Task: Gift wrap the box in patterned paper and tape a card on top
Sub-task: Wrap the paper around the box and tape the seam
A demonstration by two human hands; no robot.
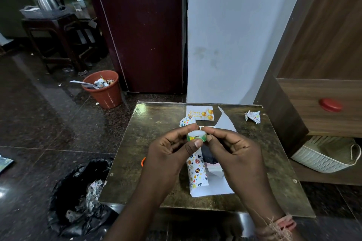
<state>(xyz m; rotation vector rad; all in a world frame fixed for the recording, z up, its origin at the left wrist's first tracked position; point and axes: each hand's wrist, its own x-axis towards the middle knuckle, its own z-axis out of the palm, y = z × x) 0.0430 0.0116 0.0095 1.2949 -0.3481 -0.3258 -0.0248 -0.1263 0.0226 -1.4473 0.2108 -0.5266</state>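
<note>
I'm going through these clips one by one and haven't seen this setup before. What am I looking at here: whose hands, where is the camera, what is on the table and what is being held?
There is no machine: a person works with bare hands, filmed by one wide-angle camera on their head, looking down. The left hand and right hand together hold a small roll of tape between their fingers above a small table. Under the hands lies patterned wrapping paper partly round a dark box; how far it is wrapped is hidden. Behind them lie a birthday card, a white paper offcut and a crumpled paper scrap.
</note>
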